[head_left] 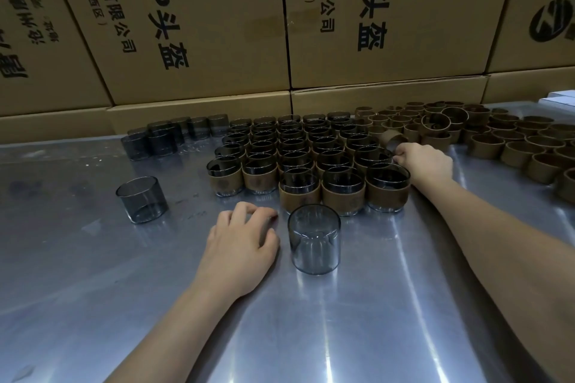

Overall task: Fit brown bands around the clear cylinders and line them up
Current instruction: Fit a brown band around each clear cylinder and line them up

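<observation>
The left hand (241,238) rests on the worktop (389,305), fingers loosely curled and holding nothing, just beside a bare cylinder (313,239). The right hand (424,162) reaches past the banded rows (298,158) and seems to pinch a band (392,137) at the edge of the loose bands (504,137).

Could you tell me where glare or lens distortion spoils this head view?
Head view: bright streaks of glare run down the metal table; wide-angle bending tilts the cardboard boxes outward; the right hand stays sharp, far bare cylinders look soft.
</observation>
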Tool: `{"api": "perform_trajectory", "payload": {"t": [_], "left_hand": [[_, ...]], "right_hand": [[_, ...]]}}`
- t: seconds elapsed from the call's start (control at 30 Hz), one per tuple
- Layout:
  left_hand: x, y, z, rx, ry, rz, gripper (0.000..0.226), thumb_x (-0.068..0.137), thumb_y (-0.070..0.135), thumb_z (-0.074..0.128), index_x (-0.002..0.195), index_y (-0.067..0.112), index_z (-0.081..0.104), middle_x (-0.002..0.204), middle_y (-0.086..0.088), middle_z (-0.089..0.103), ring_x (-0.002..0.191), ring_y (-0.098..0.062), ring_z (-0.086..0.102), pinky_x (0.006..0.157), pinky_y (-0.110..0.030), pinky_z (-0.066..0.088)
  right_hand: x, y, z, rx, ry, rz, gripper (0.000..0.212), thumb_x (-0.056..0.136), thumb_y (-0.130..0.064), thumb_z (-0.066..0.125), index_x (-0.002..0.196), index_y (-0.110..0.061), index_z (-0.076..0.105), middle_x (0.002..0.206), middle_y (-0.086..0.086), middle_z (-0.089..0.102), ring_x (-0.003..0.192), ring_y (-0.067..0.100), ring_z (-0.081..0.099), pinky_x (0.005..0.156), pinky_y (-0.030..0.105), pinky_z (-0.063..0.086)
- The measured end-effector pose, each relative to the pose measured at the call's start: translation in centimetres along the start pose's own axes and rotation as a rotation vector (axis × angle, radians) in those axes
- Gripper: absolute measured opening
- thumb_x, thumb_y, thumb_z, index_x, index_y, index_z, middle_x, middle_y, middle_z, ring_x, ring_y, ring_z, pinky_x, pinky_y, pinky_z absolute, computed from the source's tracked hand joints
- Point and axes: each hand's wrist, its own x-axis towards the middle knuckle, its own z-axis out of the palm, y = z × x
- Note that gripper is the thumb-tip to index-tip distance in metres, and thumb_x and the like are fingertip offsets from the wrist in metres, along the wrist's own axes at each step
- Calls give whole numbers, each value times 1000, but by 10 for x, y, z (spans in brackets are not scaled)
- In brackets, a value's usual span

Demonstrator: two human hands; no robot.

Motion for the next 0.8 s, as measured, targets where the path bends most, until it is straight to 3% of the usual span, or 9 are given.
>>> {"api": "perform_trajectory", "payload": {"t": [0.33, 0.53, 0.67, 0.8], "left_hand": [[0, -1, -1, -14, -11, 1, 35, 97, 38, 36, 131, 40, 43, 129, 12, 37, 120, -16, 29, 101, -32, 28], [0, 0, -3, -13, -29, 0, 34, 97, 37, 36, 130, 37, 44, 129, 10, 37, 120, -18, 29, 100, -33, 27], [0, 2, -6, 1, -42, -2, 35, 97, 36, 36, 132, 34, 44, 130, 6, 38, 121, -20, 30, 101, -34, 28], [-1, 3, -7, 2, -58, -1, 37, 98, 36, 36, 134, 32, 43, 131, 4, 39, 122, -22, 31, 102, -35, 28]], "right_hand": [[-19, -9, -12, -72, 72, 4, 28, 95, -36, 56, 106, -14, 70, 99, 15, 68, 94, 35, 63, 71, 37, 48], [-45, -10, -18, -7, 139, 100, 23, 94, -25, 52, 99, -9, 68, 93, 16, 67, 89, 36, 62, 65, 32, 40], [-69, -11, -26, 33, 253, 115, 23, 94, -26, 54, 93, -7, 67, 82, 12, 63, 78, 33, 59, 62, 30, 34], [-93, -15, -34, 140, 427, 85, 15, 92, -26, 55, 86, -13, 57, 75, 5, 56, 69, 21, 46, 59, 29, 32]]}}
